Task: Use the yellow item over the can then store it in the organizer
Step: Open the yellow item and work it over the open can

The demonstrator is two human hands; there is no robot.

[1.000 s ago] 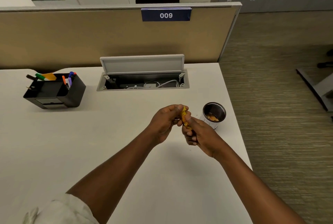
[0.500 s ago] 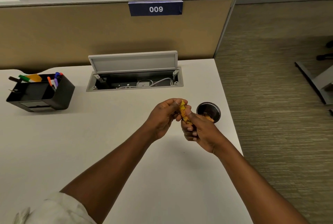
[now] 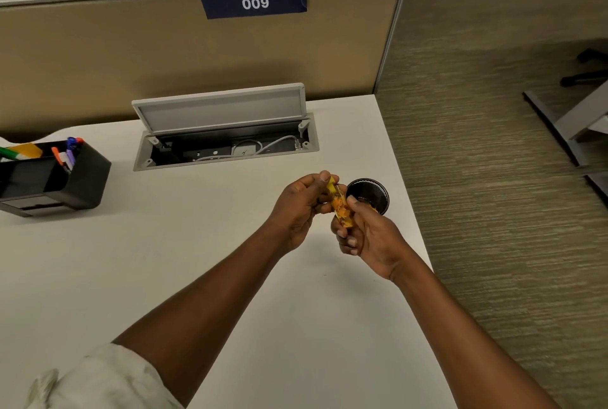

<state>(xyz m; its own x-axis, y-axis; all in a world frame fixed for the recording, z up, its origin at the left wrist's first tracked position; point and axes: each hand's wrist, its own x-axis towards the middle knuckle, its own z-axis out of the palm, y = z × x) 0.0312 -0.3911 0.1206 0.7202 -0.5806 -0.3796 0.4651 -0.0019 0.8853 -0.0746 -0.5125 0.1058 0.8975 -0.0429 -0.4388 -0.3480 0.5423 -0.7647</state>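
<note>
A small yellow item (image 3: 340, 206) with a clear body full of orange-yellow shavings sits between both hands, just left of the can. My left hand (image 3: 301, 208) pinches its yellow top end. My right hand (image 3: 365, 234) wraps its lower part. The open dark can (image 3: 370, 194) stands on the white desk (image 3: 164, 260) near the right edge, partly hidden behind my right hand. The black organizer (image 3: 59, 178) with several pens stands at the far left of the desk.
An open cable hatch (image 3: 223, 135) with its lid raised is set into the desk behind my hands. A tan partition (image 3: 164, 56) labelled 009 closes off the back. The desk's right edge drops to carpet, where a chair base shows.
The view has shifted, so everything sits lower and further left in frame. My hands keep hold of the yellow item beside the can, with the right hand's grip turned slightly.
</note>
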